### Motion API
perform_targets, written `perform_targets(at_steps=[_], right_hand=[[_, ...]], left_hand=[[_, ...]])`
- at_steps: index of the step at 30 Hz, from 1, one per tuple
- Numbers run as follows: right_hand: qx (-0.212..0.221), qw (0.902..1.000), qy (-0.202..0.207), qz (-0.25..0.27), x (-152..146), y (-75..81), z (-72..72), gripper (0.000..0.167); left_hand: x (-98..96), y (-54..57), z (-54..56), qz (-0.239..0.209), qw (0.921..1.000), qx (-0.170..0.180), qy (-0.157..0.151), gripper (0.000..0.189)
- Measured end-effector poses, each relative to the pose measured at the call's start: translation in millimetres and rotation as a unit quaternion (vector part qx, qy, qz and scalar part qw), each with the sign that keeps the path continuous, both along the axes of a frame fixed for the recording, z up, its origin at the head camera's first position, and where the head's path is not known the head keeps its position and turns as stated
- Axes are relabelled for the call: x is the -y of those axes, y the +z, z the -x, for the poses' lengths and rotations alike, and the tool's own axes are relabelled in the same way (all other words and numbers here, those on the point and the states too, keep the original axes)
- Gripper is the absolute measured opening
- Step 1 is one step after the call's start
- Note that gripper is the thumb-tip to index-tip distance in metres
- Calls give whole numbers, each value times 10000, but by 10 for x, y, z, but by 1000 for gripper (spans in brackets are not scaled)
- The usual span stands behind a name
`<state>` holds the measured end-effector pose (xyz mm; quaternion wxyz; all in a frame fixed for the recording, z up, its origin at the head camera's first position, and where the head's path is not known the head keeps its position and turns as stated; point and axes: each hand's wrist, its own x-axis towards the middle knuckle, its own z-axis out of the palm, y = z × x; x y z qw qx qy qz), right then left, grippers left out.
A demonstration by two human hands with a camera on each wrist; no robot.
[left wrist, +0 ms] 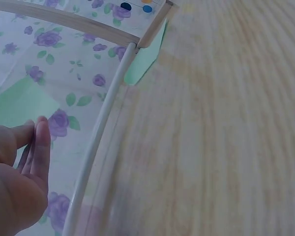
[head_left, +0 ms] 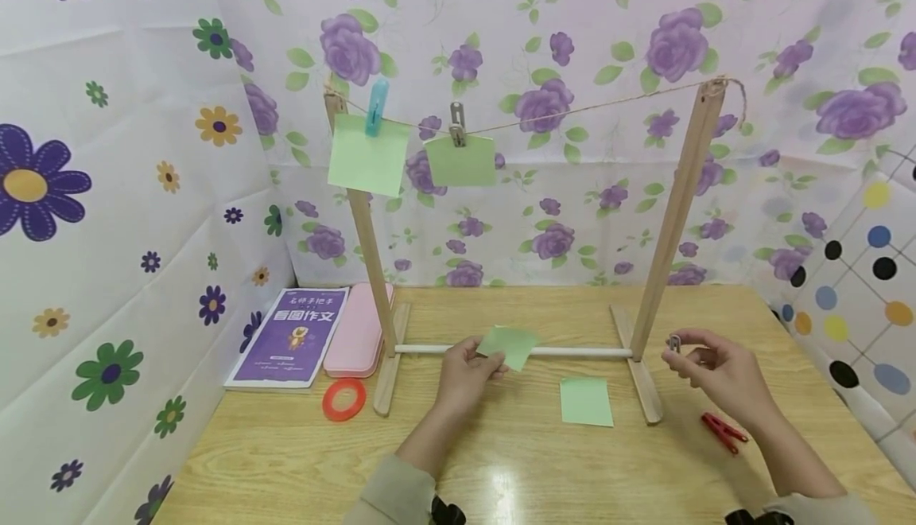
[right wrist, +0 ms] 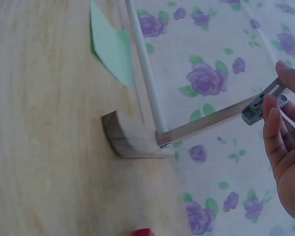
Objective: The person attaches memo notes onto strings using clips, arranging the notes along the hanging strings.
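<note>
My left hand (head_left: 465, 378) pinches a green paper sheet (head_left: 510, 345) between thumb and fingers, above the table near the white rod (head_left: 572, 351). To the right of the wooden stand, my right hand (head_left: 723, 370) holds a grey clothespin (right wrist: 263, 104) by its end. Another green sheet (head_left: 587, 402) lies on the table between the hands. Below the right hand is a red clothespin (head_left: 724, 433). On the twine (head_left: 587, 111) hang two green sheets: one at left (head_left: 368, 161) under a blue clothespin (head_left: 376, 108), the other (head_left: 461, 163) under a grey clothespin (head_left: 457, 123).
Two wooden posts, left (head_left: 368, 254) and right (head_left: 676, 215), stand on wooden feet and carry the twine. At the left lie a purple book (head_left: 289, 342), a pink case (head_left: 358, 334) and a red tape roll (head_left: 330, 404). Floral cloth (head_left: 544, 231) hangs behind the table.
</note>
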<state>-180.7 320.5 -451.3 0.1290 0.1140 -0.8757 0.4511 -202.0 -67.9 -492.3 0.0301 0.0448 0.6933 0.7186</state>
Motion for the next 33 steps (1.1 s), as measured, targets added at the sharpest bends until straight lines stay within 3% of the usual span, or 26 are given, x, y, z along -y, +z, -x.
perform_targets(at_steps=[8,13,19,27,33], right_hand=[[-156,9985,128,516,103,209,90,34],[-394,9976,259,512,182,341,139,40],[-641,9931,567,797,305,478,162,36],[-1091,9858,826,972,432,758,214,27],[-1609,9796,963,720,518,1030,273,35]], left_hand=[[-36,99,42,368,9976,-94,587,18],[-67,177,64,200,9962,-152,835,19],[-103,322,96,143,9926,-459,1112,19],[-170,524,182,-278,9925,-333,1142,23],[-258,697,206,-536,9923,-254,1083,20]])
